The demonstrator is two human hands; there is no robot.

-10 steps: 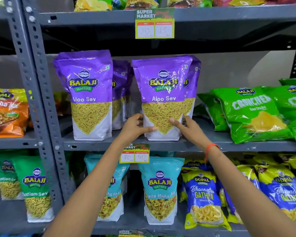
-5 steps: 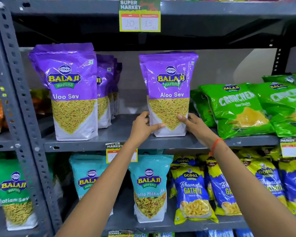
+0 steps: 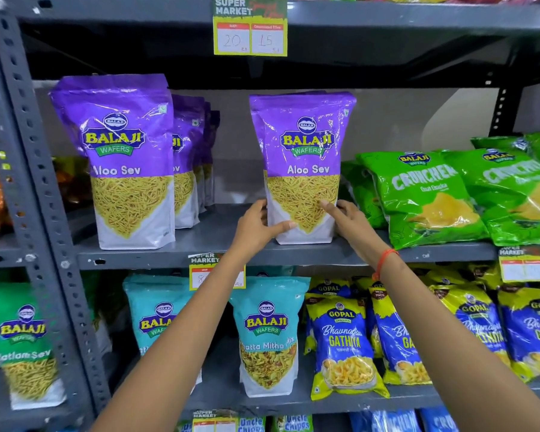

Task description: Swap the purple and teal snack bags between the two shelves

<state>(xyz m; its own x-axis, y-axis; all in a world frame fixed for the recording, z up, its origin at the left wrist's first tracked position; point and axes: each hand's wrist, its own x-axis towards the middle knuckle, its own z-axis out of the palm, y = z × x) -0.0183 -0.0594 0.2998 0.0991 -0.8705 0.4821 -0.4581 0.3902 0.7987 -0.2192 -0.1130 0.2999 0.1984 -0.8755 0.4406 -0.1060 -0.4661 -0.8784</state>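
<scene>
Right now, looking down from my head camera, I am holding a purple snack bag (image 3: 303, 169) by its lower corners on the upper shelf (image 3: 219, 244). My left hand (image 3: 256, 227) is pressing against its left edge with the thumb lying across the white base, and my right hand (image 3: 345, 213) is cupping the right edge with the fingertips (image 3: 325, 203) on the front panel. Both hands are closing on the bag, which is standing upright with its base on or just above the shelf; I cannot tell which. A second purple bag (image 3: 128, 163) is standing well to the left with more lined up behind it. Below, two teal snack bags (image 3: 267, 338) are standing on the lower shelf (image 3: 293, 400), partly crossed by my forearms.

I am judging this pouch to be light but bulky, with a glossy film that may be slipping under dry fingers. The filling looks brittle, so I am planning a soft squeeze low down, where the gusseted base is stiffest, rather than crushing the middle. Green crisp packets (image 3: 418, 194) are leaning just beside my right hand, and I am expecting them to slump if brushed.
</scene>
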